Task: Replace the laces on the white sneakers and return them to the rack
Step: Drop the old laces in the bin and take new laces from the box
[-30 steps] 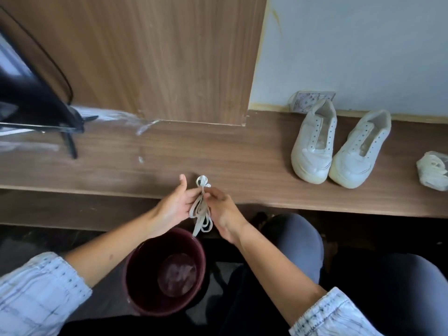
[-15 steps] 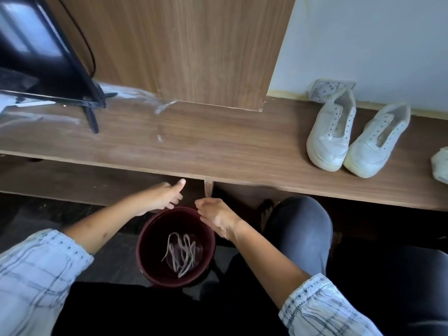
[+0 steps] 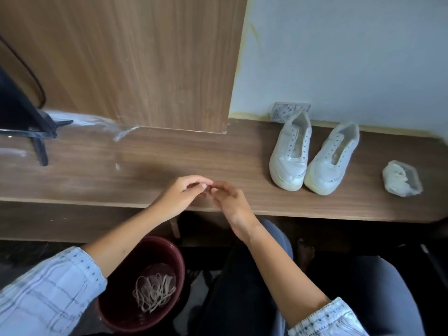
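Observation:
Two white sneakers without laces stand side by side on the wooden shelf [image 3: 145, 170], the left one [image 3: 291, 154] and the right one [image 3: 332, 161], toes toward me. The old laces [image 3: 154, 293] lie in a heap at the bottom of the dark red bucket [image 3: 116, 309] on the floor. My left hand [image 3: 181, 197] and my right hand [image 3: 230, 200] hover over the shelf's front edge, fingertips touching each other, with nothing in them. Both hands are well to the left of the sneakers.
A clear bag of white material [image 3: 401, 181] lies on the shelf right of the sneakers. A black monitor stand [image 3: 36, 137] sits at the far left. A wooden panel [image 3: 133, 64] rises behind the shelf. My knees are below the shelf.
One second ago both hands held the old laces over the bucket. The laces dropped into the bucket, and my hands rose to the shelf edge and came together.

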